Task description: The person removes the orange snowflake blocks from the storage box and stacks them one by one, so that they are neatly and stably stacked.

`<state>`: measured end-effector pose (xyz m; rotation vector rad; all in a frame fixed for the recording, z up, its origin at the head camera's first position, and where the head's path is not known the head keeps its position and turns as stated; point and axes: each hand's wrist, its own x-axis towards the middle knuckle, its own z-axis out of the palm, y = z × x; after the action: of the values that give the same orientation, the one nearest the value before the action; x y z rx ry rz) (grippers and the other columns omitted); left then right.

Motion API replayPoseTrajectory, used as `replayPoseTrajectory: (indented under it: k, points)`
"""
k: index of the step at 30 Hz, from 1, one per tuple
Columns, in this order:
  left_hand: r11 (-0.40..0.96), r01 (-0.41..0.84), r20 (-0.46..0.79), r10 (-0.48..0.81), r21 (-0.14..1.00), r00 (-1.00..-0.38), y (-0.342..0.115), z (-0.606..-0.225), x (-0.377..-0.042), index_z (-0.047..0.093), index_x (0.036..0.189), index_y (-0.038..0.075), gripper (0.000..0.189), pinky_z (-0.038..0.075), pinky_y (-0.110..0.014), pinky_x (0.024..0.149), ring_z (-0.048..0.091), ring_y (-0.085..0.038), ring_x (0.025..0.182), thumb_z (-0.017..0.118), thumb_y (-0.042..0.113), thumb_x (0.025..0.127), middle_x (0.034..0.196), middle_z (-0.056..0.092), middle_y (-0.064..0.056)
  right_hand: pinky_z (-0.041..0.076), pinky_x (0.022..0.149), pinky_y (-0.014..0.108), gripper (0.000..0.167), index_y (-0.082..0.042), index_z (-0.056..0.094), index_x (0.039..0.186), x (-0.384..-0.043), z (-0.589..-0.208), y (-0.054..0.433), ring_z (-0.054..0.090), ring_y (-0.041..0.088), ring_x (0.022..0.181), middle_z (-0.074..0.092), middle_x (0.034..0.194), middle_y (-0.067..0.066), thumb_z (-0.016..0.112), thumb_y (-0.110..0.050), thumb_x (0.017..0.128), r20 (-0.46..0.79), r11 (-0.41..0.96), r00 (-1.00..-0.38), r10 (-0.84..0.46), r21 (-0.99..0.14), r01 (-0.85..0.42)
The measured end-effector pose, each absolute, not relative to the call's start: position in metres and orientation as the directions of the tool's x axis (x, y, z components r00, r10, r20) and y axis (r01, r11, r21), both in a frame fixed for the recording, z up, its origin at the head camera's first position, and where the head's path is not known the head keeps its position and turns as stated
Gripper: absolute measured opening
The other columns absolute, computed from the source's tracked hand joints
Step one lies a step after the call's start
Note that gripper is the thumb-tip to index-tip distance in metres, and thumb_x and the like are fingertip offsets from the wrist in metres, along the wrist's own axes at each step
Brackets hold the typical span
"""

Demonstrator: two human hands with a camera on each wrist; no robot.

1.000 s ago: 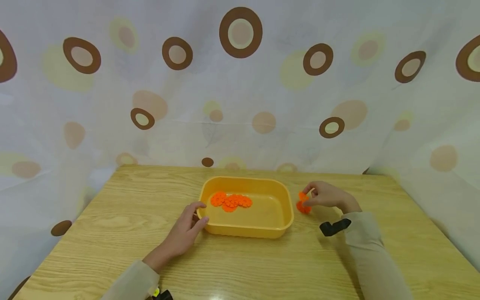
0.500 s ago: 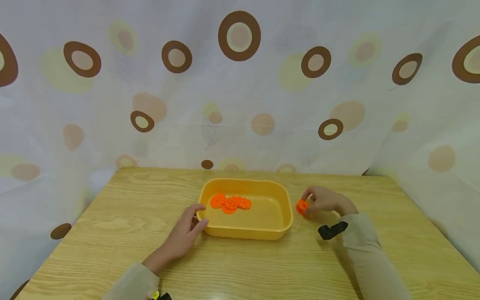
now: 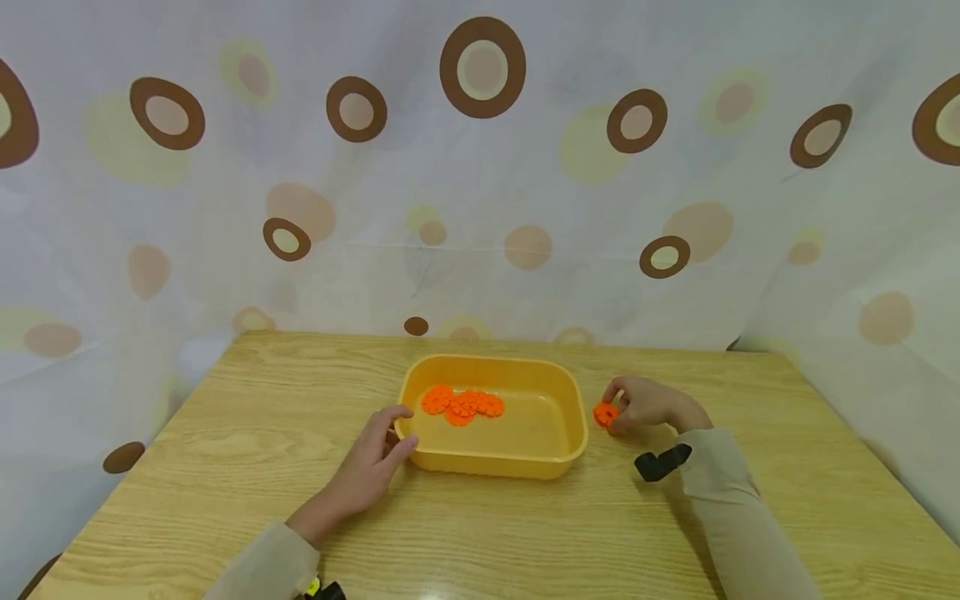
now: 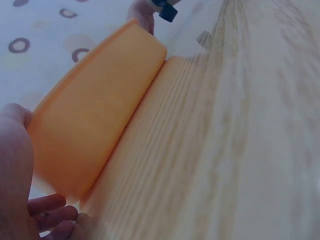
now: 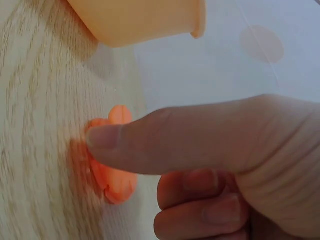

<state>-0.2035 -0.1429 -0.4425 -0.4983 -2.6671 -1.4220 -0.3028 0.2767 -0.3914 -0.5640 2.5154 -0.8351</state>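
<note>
My left hand (image 3: pixel 365 468) grips the left end of a yellow plastic tub (image 3: pixel 491 464), with the thumb at its front rim. In the left wrist view, other fingers curl low against the tub's outer wall (image 4: pixel 95 115). To the right of the tub, my right hand (image 3: pixel 651 405) pinches orange notched interlocking discs (image 3: pixel 604 414) between thumb and fingers, close over the table. The right wrist view has the thumb across these discs (image 5: pixel 119 185), which overlap one another; the fingertips behind them are hidden. Several more orange discs (image 3: pixel 461 404) lie overlapping in the tub's left half.
The wood-grain table (image 3: pixel 495 542) carries the tub near its middle. A pale curtain (image 3: pixel 480 183) with brown and beige circles hangs behind and along the sides. A black wrist mount (image 3: pixel 663 462) sticks out from the right sleeve.
The orange discs in my right hand have gone from one standing above the other to lying together. The right hand has dropped slightly; the left hand and tub keep their place.
</note>
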Motion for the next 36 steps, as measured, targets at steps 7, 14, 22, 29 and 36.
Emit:
replayPoseTrajectory:
  k: [7,14,22,29,36]
  points:
    - [0.518,0.315,0.214,0.245,0.795,-0.945,-0.1416,-0.4412,-0.2041,0.044,0.132,0.005,0.038,0.044,-0.023,0.076,0.047,-0.016,0.087,0.051,0.025,0.101,0.112,0.048,-0.008,0.038,0.061,0.03,0.045,0.006,0.05,0.11,-0.3005,-0.3902,0.2772,0.043,0.015,0.062,0.051,0.076,0.004,0.076,-0.006,0.075,-0.261,0.725,-0.822,-0.506,-0.645,-0.241]
    - [0.51,0.319,0.22,0.247,0.799,-0.944,-0.1412,-0.4402,-0.2039,0.044,0.132,0.005,0.037,0.045,-0.023,0.076,0.048,-0.016,0.086,0.051,0.023,0.101,0.111,0.049,-0.01,0.036,0.061,0.029,0.044,0.005,0.05,0.109,-0.3043,-0.3904,0.2785,0.039,0.014,0.062,0.046,0.074,0.003,0.077,-0.008,0.076,-0.248,0.741,-0.832,-0.496,-0.621,-0.257]
    - [0.508,0.32,0.223,0.243,0.8,-0.944,-0.1411,-0.4416,-0.2043,0.044,0.131,0.005,0.036,0.044,-0.023,0.075,0.047,-0.016,0.085,0.052,0.023,0.1,0.111,0.049,-0.011,0.034,0.059,0.028,0.042,0.004,0.051,0.109,-0.3073,-0.3948,0.2803,0.037,0.013,0.058,0.041,0.067,-0.001,0.075,-0.009,0.077,-0.245,0.743,-0.826,-0.507,-0.61,-0.275]
    - [0.487,0.322,0.234,0.235,0.812,-0.943,-0.1416,-0.4408,-0.2019,0.046,0.13,0.006,0.035,0.044,-0.023,0.073,0.047,-0.016,0.084,0.053,0.021,0.1,0.11,0.049,-0.01,0.036,0.06,0.028,0.043,0.005,0.05,0.112,-0.3078,-0.3985,0.2798,0.038,0.013,0.059,0.044,0.068,0.0,0.075,-0.009,0.079,-0.26,0.732,-0.819,-0.511,-0.632,-0.256]
    - [0.493,0.323,0.231,0.24,0.808,-0.943,-0.1413,-0.441,-0.2028,0.045,0.13,0.005,0.035,0.044,-0.023,0.075,0.048,-0.016,0.085,0.053,0.022,0.1,0.112,0.049,-0.01,0.033,0.059,0.027,0.061,0.01,0.04,0.126,-0.3079,-0.3996,0.2845,0.033,0.013,0.057,0.035,0.063,-0.002,0.075,-0.009,0.08,-0.266,0.724,-0.82,-0.506,-0.648,-0.236]
